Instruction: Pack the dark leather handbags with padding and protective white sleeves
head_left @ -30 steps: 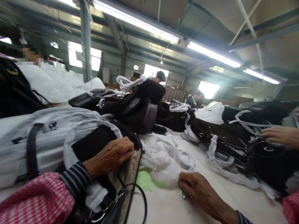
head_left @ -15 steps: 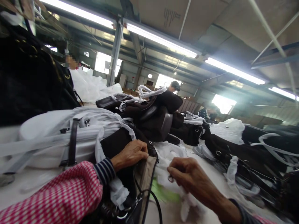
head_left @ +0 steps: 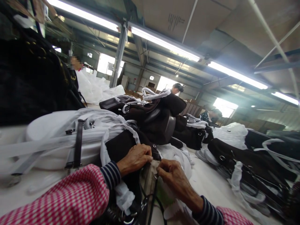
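A dark brown bag [head_left: 122, 145] with a tan lining lies open in front of me on the white table [head_left: 206, 184]. My left hand [head_left: 136, 157] grips its upper rim, fingers curled over the edge. My right hand [head_left: 172, 175] is pinched closed at the same rim, holding a small metal ring [head_left: 155, 177]. Black straps and metal rings hang from the bag below my hands. Both sleeves are pink check with striped cuffs.
A white wrapped bag [head_left: 58, 137] lies to the left, with a black bag [head_left: 30, 81] above it. Dark bags wrapped in white paper strips [head_left: 234, 156] cover the table to the right. Other people [head_left: 175, 89] work farther back.
My right hand has lifted off the table with the metal ring and come left to the bag's rim beside my left hand. The view has swung left.
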Motion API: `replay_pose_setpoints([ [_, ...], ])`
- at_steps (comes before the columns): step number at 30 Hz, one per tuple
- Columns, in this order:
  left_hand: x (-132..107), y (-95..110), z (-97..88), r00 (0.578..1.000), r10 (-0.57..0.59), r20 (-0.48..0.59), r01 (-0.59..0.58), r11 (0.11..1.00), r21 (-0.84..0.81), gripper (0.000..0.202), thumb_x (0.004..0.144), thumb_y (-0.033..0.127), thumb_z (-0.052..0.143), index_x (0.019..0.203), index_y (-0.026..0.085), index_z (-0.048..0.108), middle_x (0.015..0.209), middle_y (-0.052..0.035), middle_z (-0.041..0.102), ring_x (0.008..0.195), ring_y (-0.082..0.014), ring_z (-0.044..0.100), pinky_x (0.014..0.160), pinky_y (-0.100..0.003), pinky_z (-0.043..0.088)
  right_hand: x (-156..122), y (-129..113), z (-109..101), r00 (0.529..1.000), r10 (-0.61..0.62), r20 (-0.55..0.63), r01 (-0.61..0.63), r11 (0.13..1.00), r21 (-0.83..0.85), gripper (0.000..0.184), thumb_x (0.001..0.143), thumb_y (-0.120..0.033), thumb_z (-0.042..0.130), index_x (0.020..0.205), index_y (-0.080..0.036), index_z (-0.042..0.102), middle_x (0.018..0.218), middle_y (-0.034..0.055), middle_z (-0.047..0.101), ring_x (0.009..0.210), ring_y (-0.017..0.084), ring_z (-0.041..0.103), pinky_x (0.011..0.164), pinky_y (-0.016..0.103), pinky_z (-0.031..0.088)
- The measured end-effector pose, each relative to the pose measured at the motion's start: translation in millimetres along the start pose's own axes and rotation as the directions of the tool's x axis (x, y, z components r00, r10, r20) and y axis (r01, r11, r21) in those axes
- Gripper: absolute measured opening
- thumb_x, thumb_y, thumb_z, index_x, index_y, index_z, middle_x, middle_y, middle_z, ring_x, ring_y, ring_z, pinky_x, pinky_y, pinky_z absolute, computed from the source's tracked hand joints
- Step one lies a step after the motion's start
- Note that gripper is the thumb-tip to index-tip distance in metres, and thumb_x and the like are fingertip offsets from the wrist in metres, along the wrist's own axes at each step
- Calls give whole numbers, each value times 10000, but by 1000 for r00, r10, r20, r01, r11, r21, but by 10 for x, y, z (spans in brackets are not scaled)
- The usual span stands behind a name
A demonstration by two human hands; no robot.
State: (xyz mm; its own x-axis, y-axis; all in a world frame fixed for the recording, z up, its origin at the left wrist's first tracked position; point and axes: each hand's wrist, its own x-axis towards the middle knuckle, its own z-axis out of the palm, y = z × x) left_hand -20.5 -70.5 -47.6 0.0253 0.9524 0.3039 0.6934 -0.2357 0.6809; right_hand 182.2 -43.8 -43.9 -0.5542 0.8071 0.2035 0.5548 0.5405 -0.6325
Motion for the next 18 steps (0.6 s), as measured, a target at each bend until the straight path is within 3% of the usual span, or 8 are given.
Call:
replay_pose_setpoints([
  [18,-22,47,-14,1000,5,13,-6,998,64,100,794,227,599,727,193,665,778,-22,703,811,-213,634,734,-313,381,17,47,50,1000,8,-28,-6,999,38,162,795,-210,564,647,-156,603,593,-12,538,594,128,486,563,243,307],
])
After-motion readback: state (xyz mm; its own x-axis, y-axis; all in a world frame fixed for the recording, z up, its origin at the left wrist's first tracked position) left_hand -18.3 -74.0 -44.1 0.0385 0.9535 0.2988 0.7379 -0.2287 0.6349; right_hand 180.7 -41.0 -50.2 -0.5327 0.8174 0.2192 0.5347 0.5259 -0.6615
